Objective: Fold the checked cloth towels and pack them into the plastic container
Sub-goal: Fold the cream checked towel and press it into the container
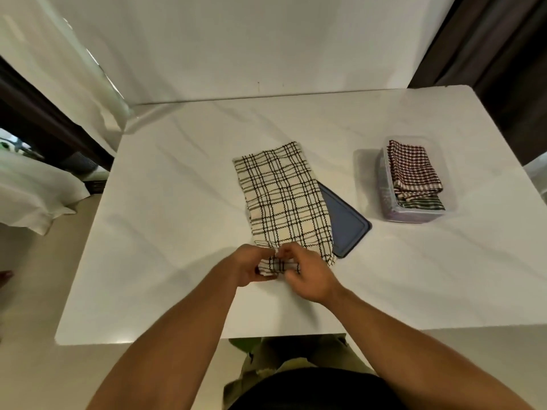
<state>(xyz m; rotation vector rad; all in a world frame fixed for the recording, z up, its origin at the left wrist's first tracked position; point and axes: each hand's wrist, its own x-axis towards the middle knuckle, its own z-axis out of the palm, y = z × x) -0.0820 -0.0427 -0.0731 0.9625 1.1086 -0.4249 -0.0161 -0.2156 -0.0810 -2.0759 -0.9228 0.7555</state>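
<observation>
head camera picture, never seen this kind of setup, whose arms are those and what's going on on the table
There is no machine here. A person wears one wide-angle camera on the head, so you are looking down over their own bare arms. The left hand and the right hand both pinch the near end of a cream cloth towel with black checks. It lies stretched out away from them on the white marble-look table. The towel partly covers a flat blue-grey plastic lid. Further right stands a clear plastic container. It holds a folded red-and-white checked towel on top of a green striped towel.
</observation>
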